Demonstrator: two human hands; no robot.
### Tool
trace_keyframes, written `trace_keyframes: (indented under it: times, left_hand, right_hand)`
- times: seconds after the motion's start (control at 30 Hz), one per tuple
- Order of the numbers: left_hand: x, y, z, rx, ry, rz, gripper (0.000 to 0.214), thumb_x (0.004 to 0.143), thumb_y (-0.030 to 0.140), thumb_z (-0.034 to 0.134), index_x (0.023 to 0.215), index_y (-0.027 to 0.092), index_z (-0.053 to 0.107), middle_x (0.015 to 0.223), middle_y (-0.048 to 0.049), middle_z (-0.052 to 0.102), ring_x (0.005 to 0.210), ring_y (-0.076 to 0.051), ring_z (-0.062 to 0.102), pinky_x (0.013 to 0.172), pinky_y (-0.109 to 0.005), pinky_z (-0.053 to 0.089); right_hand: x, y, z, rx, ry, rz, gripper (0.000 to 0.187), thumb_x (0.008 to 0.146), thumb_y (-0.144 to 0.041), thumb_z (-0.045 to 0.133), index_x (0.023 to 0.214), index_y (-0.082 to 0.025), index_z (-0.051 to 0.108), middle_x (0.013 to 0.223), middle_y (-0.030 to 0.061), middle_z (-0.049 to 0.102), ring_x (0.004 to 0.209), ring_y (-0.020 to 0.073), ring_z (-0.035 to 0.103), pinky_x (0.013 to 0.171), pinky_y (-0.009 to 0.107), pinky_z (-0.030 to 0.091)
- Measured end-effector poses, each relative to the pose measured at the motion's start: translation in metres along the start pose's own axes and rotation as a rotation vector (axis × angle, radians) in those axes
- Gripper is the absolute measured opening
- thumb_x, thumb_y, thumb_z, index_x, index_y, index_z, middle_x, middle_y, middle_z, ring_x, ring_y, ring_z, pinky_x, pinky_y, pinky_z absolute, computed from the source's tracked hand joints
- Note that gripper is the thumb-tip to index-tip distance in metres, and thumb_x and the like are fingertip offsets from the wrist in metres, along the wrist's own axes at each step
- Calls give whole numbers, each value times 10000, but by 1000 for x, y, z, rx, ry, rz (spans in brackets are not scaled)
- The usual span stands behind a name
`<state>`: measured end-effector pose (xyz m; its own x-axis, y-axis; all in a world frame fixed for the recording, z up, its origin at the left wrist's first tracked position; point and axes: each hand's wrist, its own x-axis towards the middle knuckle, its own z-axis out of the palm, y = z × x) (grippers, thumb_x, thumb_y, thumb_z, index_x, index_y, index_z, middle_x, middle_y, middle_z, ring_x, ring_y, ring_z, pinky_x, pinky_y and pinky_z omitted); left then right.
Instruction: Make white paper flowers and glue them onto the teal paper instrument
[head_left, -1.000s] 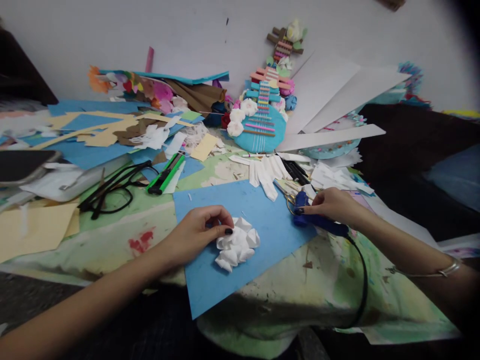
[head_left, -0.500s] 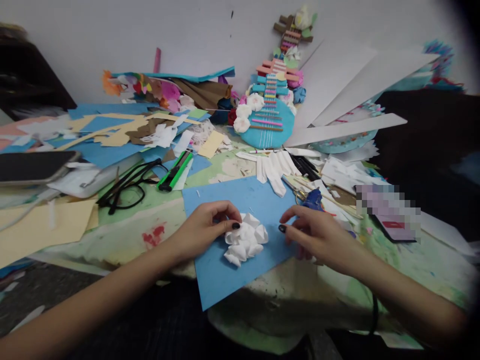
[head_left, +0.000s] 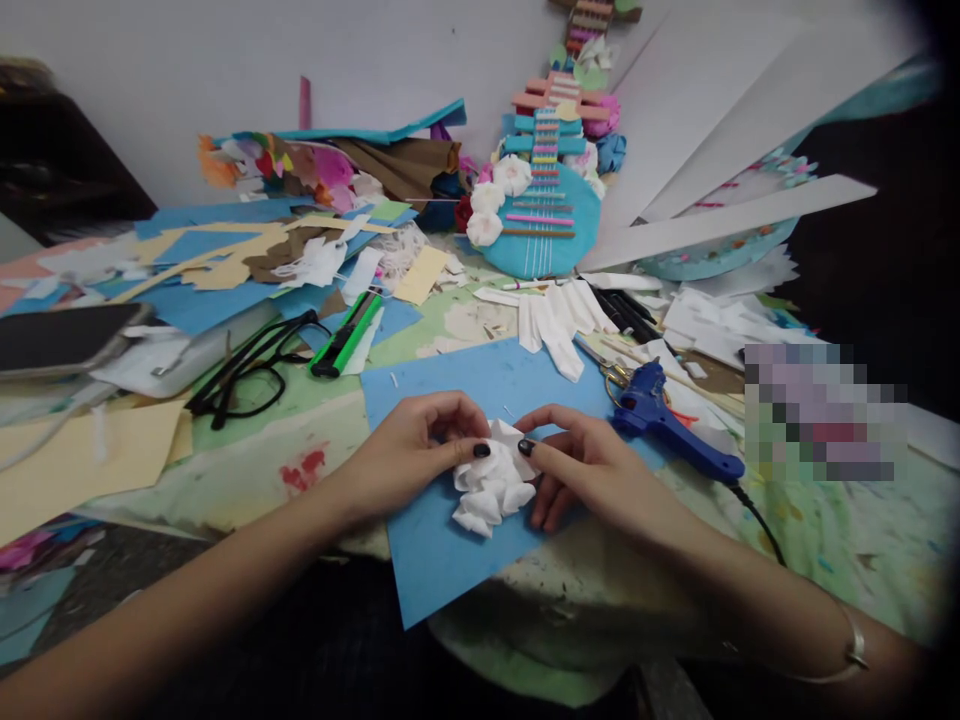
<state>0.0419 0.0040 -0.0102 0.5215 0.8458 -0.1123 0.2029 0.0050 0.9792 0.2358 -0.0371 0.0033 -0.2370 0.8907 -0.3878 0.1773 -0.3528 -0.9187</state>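
Observation:
A white paper flower (head_left: 491,488) with folded petals lies on a sheet of blue paper (head_left: 442,575) in front of me. The thumb and fingers of my left hand (head_left: 427,440) pinch its upper left edge. At its upper right, my right hand (head_left: 585,460) grips a petal between thumb and forefinger, the other fingers curled beside the flower. Right of that hand rests a blue glue gun (head_left: 667,425) with a black cord. White paper strips (head_left: 559,320) lie beyond the blue sheet, and scissors (head_left: 611,375) sit partly behind the glue gun.
Black glasses (head_left: 255,375) and a green utility knife (head_left: 346,335) lie to the left, near a dark phone (head_left: 67,335). Paper scraps (head_left: 217,300) pile up behind them. A turquoise instrument-shaped craft piece (head_left: 540,225) leans on the wall. A pixelated object (head_left: 821,410) is at right.
My right hand has moved left from beside the glue gun onto the flower, leaving the glue gun in fuller view. My left hand stays on the flower. The camera view has shifted slightly.

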Motion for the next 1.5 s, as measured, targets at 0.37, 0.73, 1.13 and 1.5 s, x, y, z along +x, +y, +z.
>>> trace_keyframes:
  times: [0.37,0.73,1.13,1.5]
  left_hand:
    - [3,-2,1,56,11,21,155,754,262,663,837,145,607,739,5,599,634,-98,507,559,-216,394]
    - [3,-1,1,100,13,26,170,756,277,667,832,134,614,659,28,553,588,-87,463,531,-210,370]
    - [4,1,2,103,11,21,141,768,254,647,845,142,611,672,11,593,595,-101,524,540,-215,394]
    - [2,5,6,-70,-40,-61,182,765,203,647,916,142,567,684,-1,649,581,-94,559,531,-197,394]
  right_hand:
    - [-2,5,3,-86,22,-64,192,822,-265,558,1000,-214,510,585,-58,589,402,103,588,372,202,495]
    - [2,2,7,-202,29,-37,249,828,-266,539,1040,-249,410,521,-88,548,373,125,567,328,197,451]
    - [2,4,9,-240,37,-54,269,831,-306,574,1040,-249,415,524,-84,537,349,102,532,307,174,407]
    - [-1,2,12,-156,36,-71,300,815,-315,584,1051,-251,410,545,-92,557,363,105,540,337,184,421]
